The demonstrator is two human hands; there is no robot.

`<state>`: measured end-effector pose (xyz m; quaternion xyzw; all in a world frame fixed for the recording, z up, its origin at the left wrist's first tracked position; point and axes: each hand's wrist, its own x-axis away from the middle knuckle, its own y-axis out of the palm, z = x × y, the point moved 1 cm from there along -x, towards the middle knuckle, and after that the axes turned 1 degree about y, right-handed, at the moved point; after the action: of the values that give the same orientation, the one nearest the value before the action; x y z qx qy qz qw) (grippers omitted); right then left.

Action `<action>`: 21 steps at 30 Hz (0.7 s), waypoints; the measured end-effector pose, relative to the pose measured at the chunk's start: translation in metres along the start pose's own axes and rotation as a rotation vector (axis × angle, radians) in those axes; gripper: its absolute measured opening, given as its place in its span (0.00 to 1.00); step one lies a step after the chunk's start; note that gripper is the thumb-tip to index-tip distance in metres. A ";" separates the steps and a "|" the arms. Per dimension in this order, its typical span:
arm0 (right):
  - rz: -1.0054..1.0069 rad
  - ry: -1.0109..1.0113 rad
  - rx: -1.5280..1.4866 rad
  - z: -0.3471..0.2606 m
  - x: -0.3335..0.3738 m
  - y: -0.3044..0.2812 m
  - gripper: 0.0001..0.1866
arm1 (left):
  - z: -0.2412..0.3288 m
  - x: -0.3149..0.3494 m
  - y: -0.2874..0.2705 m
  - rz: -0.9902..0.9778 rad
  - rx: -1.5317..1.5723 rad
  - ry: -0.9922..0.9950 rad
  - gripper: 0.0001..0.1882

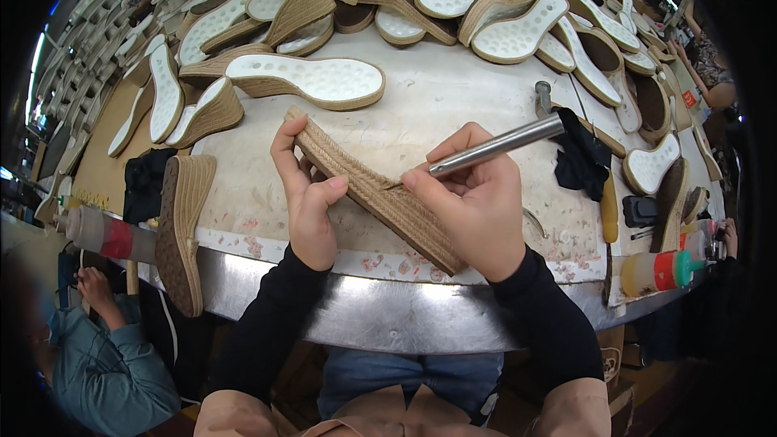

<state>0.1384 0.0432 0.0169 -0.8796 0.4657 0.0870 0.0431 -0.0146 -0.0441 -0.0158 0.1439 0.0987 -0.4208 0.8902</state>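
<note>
My left hand [311, 210] grips a wedge shoe sole [364, 182] wrapped in tan braided rope. The sole is tilted on its side, with its rope-covered face toward me. Pinched in my right hand [481, 202] is a silver metal pen-shaped tool [502, 146] with a thin pointed end. Its tip touches the braided side near the sole's middle. My right hand also rests against the wider end of the sole, partly hiding it.
Many wedge soles with white dimpled tops [340, 81] pile along the far side. One sole [182, 235] stands at the left edge. A hammer [543, 97], black cloth [581, 154], yellow-handled tool [609, 210] and glue bottle [660, 270] lie right. A co-worker [105, 356] sits at left.
</note>
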 end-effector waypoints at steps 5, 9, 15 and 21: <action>-0.006 0.050 -0.014 0.002 -0.002 -0.004 0.13 | -0.001 0.001 0.001 -0.013 0.018 -0.025 0.43; -0.045 0.087 -0.108 0.002 -0.003 -0.008 0.13 | 0.002 0.000 0.000 -0.013 0.040 -0.051 0.44; -0.043 0.029 -0.014 0.003 0.000 -0.004 0.12 | 0.001 0.002 0.001 -0.044 0.026 -0.025 0.50; -0.063 0.040 -0.096 0.003 -0.004 -0.007 0.11 | -0.003 0.000 -0.002 -0.076 -0.060 0.037 0.52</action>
<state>0.1413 0.0505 0.0151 -0.8964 0.4340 0.0904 -0.0057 -0.0164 -0.0448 -0.0192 0.1210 0.1329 -0.4485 0.8755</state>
